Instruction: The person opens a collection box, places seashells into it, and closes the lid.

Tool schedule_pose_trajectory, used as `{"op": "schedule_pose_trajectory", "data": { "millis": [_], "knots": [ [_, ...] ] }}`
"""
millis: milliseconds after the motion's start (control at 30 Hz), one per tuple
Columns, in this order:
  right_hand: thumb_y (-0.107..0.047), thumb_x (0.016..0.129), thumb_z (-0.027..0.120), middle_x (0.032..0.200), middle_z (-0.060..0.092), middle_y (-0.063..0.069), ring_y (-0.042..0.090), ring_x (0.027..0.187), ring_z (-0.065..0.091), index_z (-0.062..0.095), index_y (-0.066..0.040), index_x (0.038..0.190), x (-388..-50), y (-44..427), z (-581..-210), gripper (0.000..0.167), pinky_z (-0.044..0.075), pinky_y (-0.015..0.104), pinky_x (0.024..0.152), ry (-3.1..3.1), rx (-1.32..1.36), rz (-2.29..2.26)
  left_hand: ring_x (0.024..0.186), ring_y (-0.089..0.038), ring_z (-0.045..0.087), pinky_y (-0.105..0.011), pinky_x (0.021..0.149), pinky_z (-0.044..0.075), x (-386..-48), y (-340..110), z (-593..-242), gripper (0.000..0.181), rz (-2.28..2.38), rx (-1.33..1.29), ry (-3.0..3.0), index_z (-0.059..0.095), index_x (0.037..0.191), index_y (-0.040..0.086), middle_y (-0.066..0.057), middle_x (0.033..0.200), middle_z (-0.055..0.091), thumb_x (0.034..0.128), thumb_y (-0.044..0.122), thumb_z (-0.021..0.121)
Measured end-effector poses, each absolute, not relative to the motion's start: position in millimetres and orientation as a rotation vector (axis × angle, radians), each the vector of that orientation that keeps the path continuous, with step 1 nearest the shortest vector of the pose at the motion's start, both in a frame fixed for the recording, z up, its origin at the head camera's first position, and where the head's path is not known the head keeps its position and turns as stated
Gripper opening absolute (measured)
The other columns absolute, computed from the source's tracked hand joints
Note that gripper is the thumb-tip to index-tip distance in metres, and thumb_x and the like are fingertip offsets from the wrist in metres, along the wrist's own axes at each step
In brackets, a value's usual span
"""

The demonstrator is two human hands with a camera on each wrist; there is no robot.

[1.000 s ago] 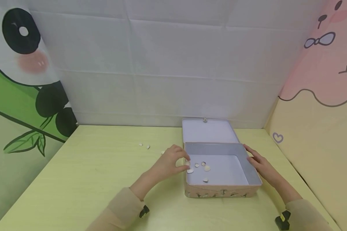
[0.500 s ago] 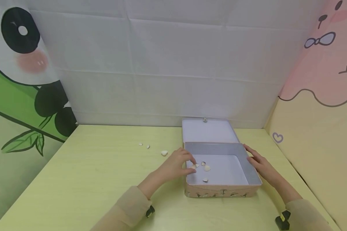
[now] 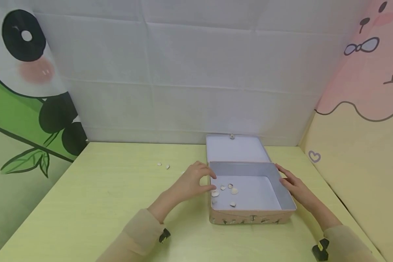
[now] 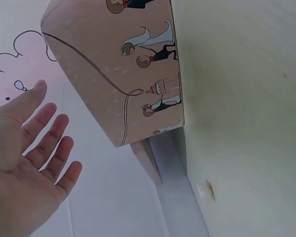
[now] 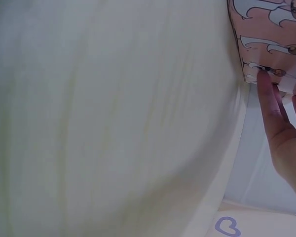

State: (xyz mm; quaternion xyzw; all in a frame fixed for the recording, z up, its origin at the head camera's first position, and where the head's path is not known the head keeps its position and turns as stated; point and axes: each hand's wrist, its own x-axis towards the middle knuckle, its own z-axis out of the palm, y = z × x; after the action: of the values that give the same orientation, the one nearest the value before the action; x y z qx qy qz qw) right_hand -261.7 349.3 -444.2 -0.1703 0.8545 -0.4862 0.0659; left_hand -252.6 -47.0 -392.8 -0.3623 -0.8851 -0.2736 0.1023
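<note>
Released, the left hand [image 3: 191, 183] hovers at the left edge of the box [image 3: 249, 217], near shells [image 3: 234, 191]; the right hand [image 3: 296, 187], ungrasping, touches its right edge.

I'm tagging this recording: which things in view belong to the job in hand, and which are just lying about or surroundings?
Apparently in the job:
open box, touched by right hand
small pale pieces inside it
similar pieces outside it, probably
left hand, at its left rim

Surroundings:
table
white backdrop
cartoon-printed side panels
</note>
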Motion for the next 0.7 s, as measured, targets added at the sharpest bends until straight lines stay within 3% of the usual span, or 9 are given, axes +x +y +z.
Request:
{"op": "schedule_pose_trajectory", "data": {
  "millis": [200, 433, 700],
  "knots": [
    [-0.024, 0.102, 0.04, 0.149, 0.023, 0.029, 0.047, 0.122, 0.041, 0.014, -0.014, 0.152, -261.9, 350.6, -440.5, 0.057, 0.051, 0.036, 0.085, 2.575, -0.504, -1.442, 0.106, -0.016, 0.052, -0.038, 0.096, 0.042, -256.6, -64.9, -388.3, 0.025, -0.832, -1.025, -2.577, 0.069, 0.1, 0.015, 0.006, 0.102, 0.066, 0.0806, 0.028, 0.075],
    [-0.022, 0.101, 0.045, 0.149, 0.025, 0.027, 0.048, 0.117, 0.046, 0.02, -0.01, 0.15, -267.0, 354.2, -437.5, 0.057, 0.054, 0.029, 0.076, 2.609, -0.52, -1.374, 0.107, -0.017, 0.052, -0.041, 0.096, 0.042, -261.7, -89.5, -384.4, 0.025, -0.839, -0.944, -2.568, 0.068, 0.1, 0.015, 0.005, 0.103, 0.066, 0.0796, 0.026, 0.076],
    [-0.02, 0.099, 0.048, 0.144, 0.034, 0.027, 0.045, 0.118, 0.048, 0.025, -0.006, 0.147, -274.1, 354.2, -433.3, 0.055, 0.054, 0.029, 0.075, 2.617, -0.578, -1.383, 0.106, -0.019, 0.052, -0.041, 0.093, 0.044, -271.4, -120.6, -387.4, 0.023, -0.898, -0.813, -2.554, 0.068, 0.099, 0.015, 0.002, 0.102, 0.065, 0.0795, 0.024, 0.076]
  ]
}}
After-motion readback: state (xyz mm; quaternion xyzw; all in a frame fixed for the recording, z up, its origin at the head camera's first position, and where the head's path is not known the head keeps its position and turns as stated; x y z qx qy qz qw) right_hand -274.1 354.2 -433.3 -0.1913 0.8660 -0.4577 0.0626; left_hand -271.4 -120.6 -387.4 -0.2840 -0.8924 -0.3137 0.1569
